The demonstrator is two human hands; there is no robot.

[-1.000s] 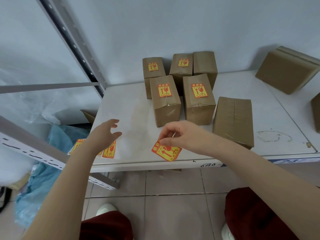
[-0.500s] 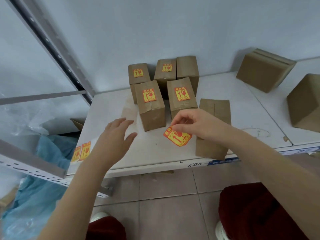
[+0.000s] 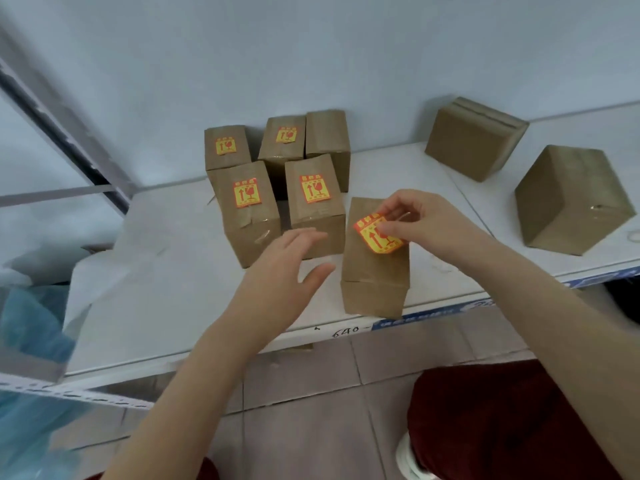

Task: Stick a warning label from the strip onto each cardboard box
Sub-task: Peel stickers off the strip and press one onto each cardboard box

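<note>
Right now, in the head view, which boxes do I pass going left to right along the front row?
left labelled box → right labelled box → flat unlabelled box, over which the right hand pinches a warning label → tilted box, no label showing.

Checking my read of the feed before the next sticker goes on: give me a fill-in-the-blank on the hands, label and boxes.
The warning label is pinched by the fingers of the ____ hand.
The left hand is open and holds ____.
Of the five upright boxes, ____ show a label on top.
Missing words: right; nothing; four.
</note>
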